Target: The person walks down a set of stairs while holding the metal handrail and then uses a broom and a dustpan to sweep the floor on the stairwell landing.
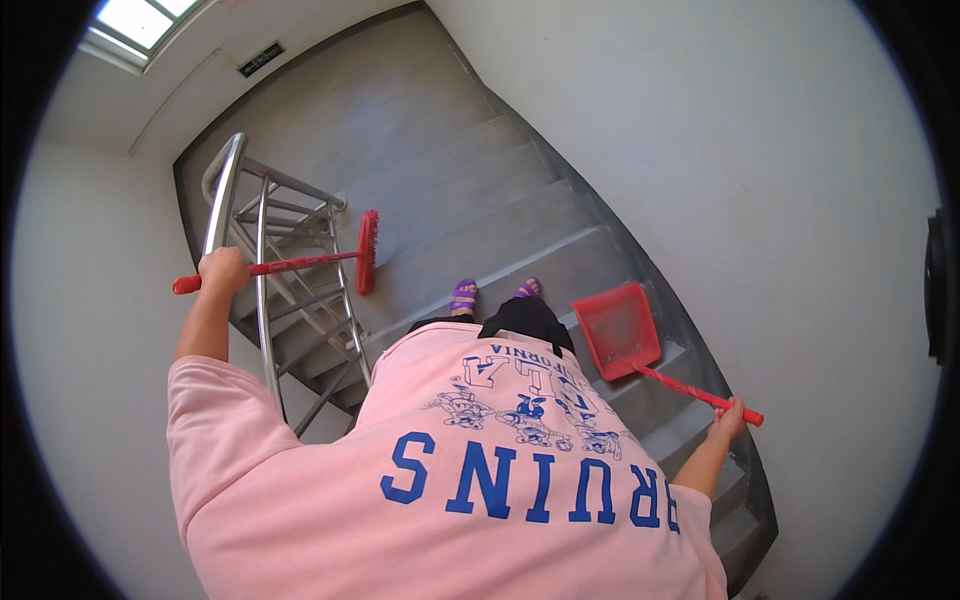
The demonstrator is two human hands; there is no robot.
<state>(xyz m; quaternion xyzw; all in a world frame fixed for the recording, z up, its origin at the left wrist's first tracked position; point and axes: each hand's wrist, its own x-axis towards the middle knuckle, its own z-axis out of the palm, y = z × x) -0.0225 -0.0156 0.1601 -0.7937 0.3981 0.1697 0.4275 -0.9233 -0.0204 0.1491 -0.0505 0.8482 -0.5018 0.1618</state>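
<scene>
My left hand [223, 270] is closed round the red handle of a broom [300, 263], near its end, right at the metal handrail [225, 195]. The broom's red bristled head [367, 252] is beyond the railing bars, over the stairs; whether it touches a step I cannot tell. Out to the right, my right hand [727, 420] grips the red stick of a long-handled dustpan [619, 330]. The pan is beside my legs on the wall side, its open edge facing down the stairs. Greyish dust or dirt shows inside it.
Grey concrete steps [480, 232] descend ahead to a landing [360, 97]. A white wall [720, 150] with a dark painted skirting band runs along the right. My feet in purple sandals [464, 295] stand on the steps. An exit sign [260, 59] is low on the far wall below a window [142, 30].
</scene>
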